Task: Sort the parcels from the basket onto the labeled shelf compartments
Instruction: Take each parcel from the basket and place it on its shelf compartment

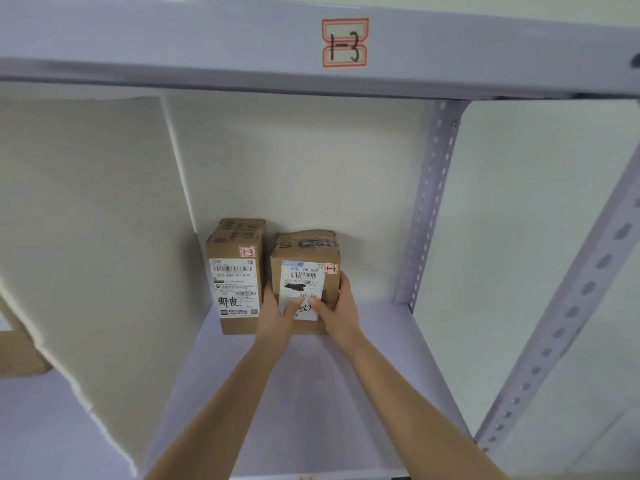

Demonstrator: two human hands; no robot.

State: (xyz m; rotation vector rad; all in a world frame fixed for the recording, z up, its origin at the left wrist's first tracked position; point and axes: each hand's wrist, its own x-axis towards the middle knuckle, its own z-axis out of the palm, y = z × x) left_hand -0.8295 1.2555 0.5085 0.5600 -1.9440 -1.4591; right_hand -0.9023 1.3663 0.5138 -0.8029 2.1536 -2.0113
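Filling nearly the whole frame, a pale lilac metal shelf unit shows one compartment from front to back, with a white wall behind it. Its top beam runs across the upper edge of the frame and carries a red-bordered label handwritten "1-3", right of centre. A white divider panel stands along the left side of the compartment, and perforated uprights rise on the right.

At the back of the shelf floor, in the middle of the frame, two brown cardboard parcels stand upright side by side, close together. The left parcel is the taller one, with a white shipping label and a small red "1-3" tag near its top right corner. The right parcel has a dented, taped top, a white shipping label and its own red "1-3" tag.

Both bare forearms reach in from the bottom edge. The left hand wraps the right parcel's lower left edge, thumb across the label; the right hand clasps its lower right edge, fingers curled around the side. Both hands are closed on this parcel, which rests on the shelf floor.

At the far left edge, part of another cardboard box sits in the neighbouring compartment
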